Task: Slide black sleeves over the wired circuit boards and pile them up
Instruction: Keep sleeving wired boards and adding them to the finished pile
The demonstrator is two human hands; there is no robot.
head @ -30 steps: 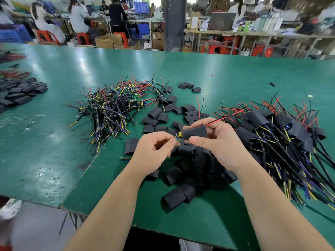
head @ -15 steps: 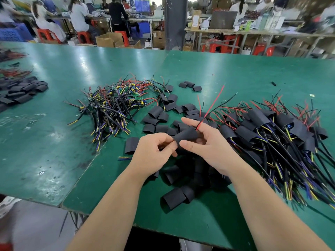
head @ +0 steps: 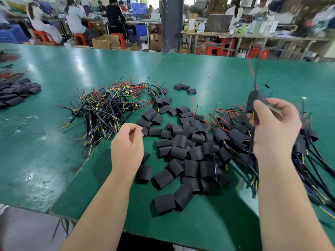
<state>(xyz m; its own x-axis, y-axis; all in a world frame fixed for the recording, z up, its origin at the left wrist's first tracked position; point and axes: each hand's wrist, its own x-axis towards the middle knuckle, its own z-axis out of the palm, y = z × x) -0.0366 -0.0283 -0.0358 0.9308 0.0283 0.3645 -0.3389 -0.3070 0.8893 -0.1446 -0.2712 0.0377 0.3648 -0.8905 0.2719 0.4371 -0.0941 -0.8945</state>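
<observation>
Item one: our right hand (head: 275, 127), raised over the pile of sleeved boards (head: 235, 134) at the right of the green table (head: 54, 160), pinches a sleeved circuit board (head: 255, 100), blurred, its red and black wires pointing up. Item two: our left hand (head: 127, 144), fingers loosely curled and holding nothing, hovers beside the loose black sleeves (head: 181, 153). The unsleeved wired boards (head: 108, 105) lie heaped further left.

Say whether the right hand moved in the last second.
Yes: the right hand, holding a sleeved board, swung right, from the loose sleeves to the finished pile.
</observation>
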